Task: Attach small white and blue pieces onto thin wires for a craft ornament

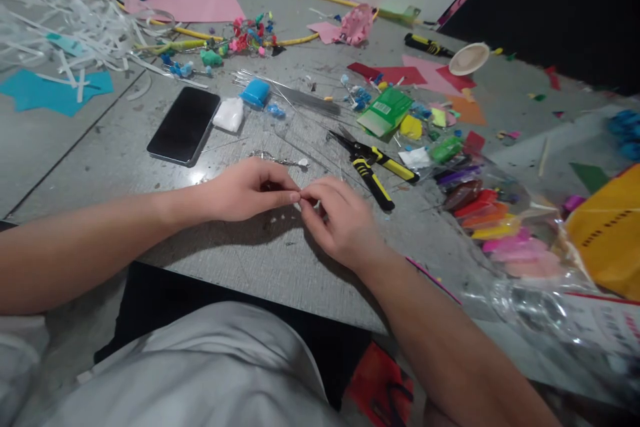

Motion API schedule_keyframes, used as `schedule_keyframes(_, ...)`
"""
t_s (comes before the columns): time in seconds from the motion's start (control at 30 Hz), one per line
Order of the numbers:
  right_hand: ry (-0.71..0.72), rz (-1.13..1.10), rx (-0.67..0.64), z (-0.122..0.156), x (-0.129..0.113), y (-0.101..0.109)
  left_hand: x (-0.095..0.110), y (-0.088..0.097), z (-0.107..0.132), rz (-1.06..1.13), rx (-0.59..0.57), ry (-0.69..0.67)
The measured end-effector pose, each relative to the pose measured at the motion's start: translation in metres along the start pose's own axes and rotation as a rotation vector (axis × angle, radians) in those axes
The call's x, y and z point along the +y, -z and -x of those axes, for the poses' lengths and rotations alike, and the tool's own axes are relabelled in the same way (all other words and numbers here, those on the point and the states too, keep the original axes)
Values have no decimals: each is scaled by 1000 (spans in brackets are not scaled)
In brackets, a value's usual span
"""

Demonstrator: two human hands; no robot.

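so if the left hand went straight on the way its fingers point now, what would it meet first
Most likely the right hand, which lies just ahead of the left hand. Whether the two touch directly or pinch something tiny between them is too small to tell.

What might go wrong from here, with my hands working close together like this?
Anything tiny pinched between the left hand and right hand, too small to make out, might slip and get lost among the table's clutter. The right hand could also bump the black-and-yellow pliers lying open just beyond it.
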State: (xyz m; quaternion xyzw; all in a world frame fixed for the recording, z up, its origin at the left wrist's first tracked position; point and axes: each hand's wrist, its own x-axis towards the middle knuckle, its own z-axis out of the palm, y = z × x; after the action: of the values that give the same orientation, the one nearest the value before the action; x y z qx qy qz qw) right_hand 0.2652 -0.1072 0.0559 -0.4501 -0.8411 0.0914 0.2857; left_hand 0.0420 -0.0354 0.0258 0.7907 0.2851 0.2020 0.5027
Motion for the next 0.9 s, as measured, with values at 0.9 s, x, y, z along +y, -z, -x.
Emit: schedule_keyframes(0.9, -237, -139, 116, -1, 10, -3, 32, 28, 31, -41, 73, -211)
